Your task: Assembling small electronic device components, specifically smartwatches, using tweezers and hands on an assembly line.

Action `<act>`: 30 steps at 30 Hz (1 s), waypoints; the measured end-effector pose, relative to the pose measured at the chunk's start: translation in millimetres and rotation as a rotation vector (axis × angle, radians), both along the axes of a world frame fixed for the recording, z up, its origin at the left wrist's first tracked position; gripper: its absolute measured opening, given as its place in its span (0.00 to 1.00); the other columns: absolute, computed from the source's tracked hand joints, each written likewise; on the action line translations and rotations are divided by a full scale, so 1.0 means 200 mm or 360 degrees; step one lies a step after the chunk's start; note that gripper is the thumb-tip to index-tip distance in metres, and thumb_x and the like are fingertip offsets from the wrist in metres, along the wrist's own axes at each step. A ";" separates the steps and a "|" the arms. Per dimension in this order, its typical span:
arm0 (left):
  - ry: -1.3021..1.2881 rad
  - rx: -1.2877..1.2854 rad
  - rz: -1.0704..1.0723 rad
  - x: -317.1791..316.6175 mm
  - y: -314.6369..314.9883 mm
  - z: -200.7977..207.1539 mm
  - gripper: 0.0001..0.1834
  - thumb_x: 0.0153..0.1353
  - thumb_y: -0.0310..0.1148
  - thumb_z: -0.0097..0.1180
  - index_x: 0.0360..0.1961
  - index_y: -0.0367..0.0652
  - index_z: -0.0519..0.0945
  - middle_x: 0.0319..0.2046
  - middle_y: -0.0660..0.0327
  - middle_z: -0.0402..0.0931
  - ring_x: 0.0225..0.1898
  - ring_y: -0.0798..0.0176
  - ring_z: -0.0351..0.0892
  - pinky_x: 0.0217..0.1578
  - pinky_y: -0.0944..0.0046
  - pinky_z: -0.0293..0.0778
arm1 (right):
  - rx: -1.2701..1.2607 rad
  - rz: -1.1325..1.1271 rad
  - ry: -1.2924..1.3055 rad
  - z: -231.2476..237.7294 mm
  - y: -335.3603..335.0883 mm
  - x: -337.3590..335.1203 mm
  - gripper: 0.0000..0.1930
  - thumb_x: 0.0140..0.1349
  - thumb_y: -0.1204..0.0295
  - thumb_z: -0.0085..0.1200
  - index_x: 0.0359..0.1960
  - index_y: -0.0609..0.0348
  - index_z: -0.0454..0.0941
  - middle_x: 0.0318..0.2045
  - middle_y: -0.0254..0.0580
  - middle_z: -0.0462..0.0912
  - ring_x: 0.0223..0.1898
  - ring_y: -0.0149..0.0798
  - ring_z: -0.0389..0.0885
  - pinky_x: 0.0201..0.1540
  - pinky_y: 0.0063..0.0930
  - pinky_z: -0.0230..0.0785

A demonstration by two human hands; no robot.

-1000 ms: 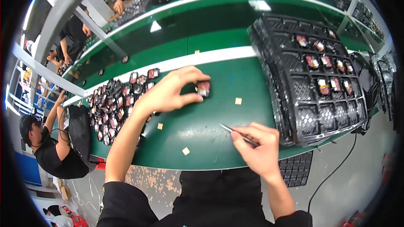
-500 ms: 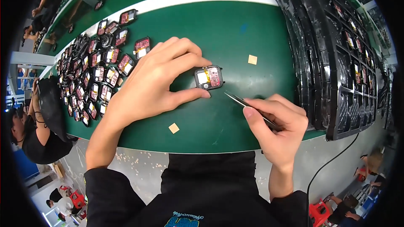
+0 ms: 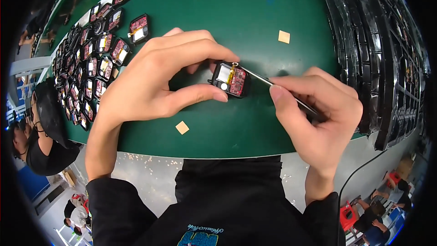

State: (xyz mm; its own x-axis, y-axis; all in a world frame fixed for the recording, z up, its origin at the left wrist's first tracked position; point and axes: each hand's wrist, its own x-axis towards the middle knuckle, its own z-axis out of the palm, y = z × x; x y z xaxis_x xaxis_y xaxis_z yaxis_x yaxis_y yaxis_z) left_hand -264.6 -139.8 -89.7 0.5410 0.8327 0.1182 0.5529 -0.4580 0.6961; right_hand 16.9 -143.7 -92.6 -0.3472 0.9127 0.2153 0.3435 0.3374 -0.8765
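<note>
My left hand [image 3: 157,70] grips a square smartwatch body [image 3: 237,82] between thumb and fingers, over the green tabletop [image 3: 236,132]. Its open inside faces up, showing a red circuit board, a white block and a yellow flex strip. Tweezers [image 3: 258,77] are pinched in my right hand [image 3: 325,114]. Their tips meet the upper edge of the watch body, at the end of the yellow strip by my left index finger. Whether the tips clasp the strip is too small to tell.
Many similar watch bodies [image 3: 91,66] lie crowded at the left, with one watch body [image 3: 139,28] apart from them. Tall stacked black trays [image 3: 364,41] stand at the right. Two small beige squares rest on the table, an upper one [image 3: 284,37] and a lower one [image 3: 182,127].
The tweezers have moved up and left to the upper edge of the watch body. The watch body is turned and tilted in my left hand. The whole view has shifted a little.
</note>
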 end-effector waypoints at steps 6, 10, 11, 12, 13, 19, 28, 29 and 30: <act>0.0114 0.0113 -0.0040 -0.01 0.02 -0.02 0.32 0.50 0.42 0.83 0.57 0.41 0.91 0.35 0.64 0.81 0.31 0.66 0.69 0.37 0.64 0.66 | -0.0033 0.0057 -0.0027 -0.05 0.00 -0.02 0.06 0.60 0.88 0.68 0.38 0.71 0.91 0.23 0.32 0.79 0.22 0.19 0.73 0.26 0.17 0.58; 0.0126 0.0113 -0.0041 -0.01 0.02 -0.02 0.33 0.50 0.43 0.83 0.57 0.40 0.91 0.35 0.63 0.81 0.31 0.65 0.68 0.37 0.64 0.65 | 0.0000 0.0043 -0.0025 -0.06 0.01 -0.03 0.06 0.61 0.87 0.69 0.38 0.71 0.91 0.23 0.32 0.80 0.22 0.19 0.73 0.26 0.17 0.58; 0.0125 0.0108 -0.0044 0.00 0.02 -0.02 0.33 0.50 0.43 0.83 0.57 0.40 0.91 0.35 0.63 0.81 0.31 0.65 0.68 0.37 0.64 0.65 | 0.0001 0.0043 -0.0023 -0.06 0.01 -0.03 0.06 0.61 0.87 0.69 0.38 0.71 0.92 0.23 0.33 0.80 0.22 0.19 0.74 0.26 0.17 0.58; 0.0122 0.0113 -0.0048 0.00 0.03 -0.02 0.33 0.49 0.43 0.83 0.57 0.40 0.91 0.35 0.63 0.81 0.31 0.65 0.68 0.37 0.64 0.65 | -0.0004 0.0041 -0.0022 -0.07 0.02 -0.03 0.06 0.61 0.87 0.69 0.38 0.71 0.92 0.23 0.33 0.80 0.22 0.19 0.74 0.26 0.17 0.58; 0.0113 0.0122 -0.0047 0.00 0.02 -0.02 0.34 0.49 0.43 0.83 0.57 0.40 0.91 0.35 0.63 0.81 0.30 0.65 0.68 0.37 0.64 0.65 | 0.0005 0.0024 -0.0024 -0.07 0.02 -0.03 0.06 0.61 0.87 0.69 0.39 0.71 0.92 0.23 0.33 0.80 0.22 0.18 0.73 0.26 0.17 0.58; 0.0014 0.0088 0.0005 -0.01 0.01 -0.03 0.33 0.49 0.41 0.83 0.56 0.40 0.90 0.35 0.63 0.82 0.30 0.64 0.67 0.38 0.63 0.66 | 0.0124 -0.0010 -0.0079 -0.07 0.00 -0.02 0.08 0.59 0.87 0.70 0.40 0.69 0.93 0.24 0.32 0.81 0.21 0.19 0.71 0.24 0.18 0.56; 0.0038 0.0105 0.0001 0.00 0.02 -0.02 0.31 0.49 0.38 0.83 0.55 0.40 0.90 0.34 0.62 0.83 0.28 0.65 0.67 0.38 0.62 0.67 | 0.0560 -0.0038 -0.0123 -0.13 0.00 -0.04 0.14 0.52 0.89 0.73 0.42 0.66 0.94 0.25 0.32 0.83 0.19 0.20 0.68 0.23 0.19 0.55; 0.0039 0.0103 0.0003 0.00 0.02 -0.02 0.31 0.49 0.38 0.83 0.55 0.40 0.90 0.34 0.62 0.83 0.28 0.65 0.67 0.38 0.62 0.67 | 0.0591 -0.0020 -0.0119 -0.13 0.00 -0.04 0.14 0.52 0.89 0.73 0.42 0.66 0.94 0.25 0.33 0.84 0.19 0.20 0.68 0.23 0.19 0.55; 0.0037 0.0094 0.0002 0.00 0.02 -0.02 0.31 0.49 0.38 0.83 0.55 0.40 0.90 0.34 0.62 0.83 0.28 0.65 0.67 0.38 0.63 0.67 | 0.0589 -0.0018 -0.0118 -0.13 0.01 -0.05 0.14 0.52 0.89 0.73 0.42 0.66 0.94 0.25 0.33 0.84 0.19 0.20 0.68 0.23 0.19 0.55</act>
State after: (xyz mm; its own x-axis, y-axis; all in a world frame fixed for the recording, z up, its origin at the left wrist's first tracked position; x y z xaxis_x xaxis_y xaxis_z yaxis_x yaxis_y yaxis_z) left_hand -265.1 -135.6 -94.1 0.5433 0.8252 0.1545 0.5692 -0.4973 0.6547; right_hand 7.5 -142.3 -119.1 -0.3646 0.7818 0.5058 0.4072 0.6223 -0.6685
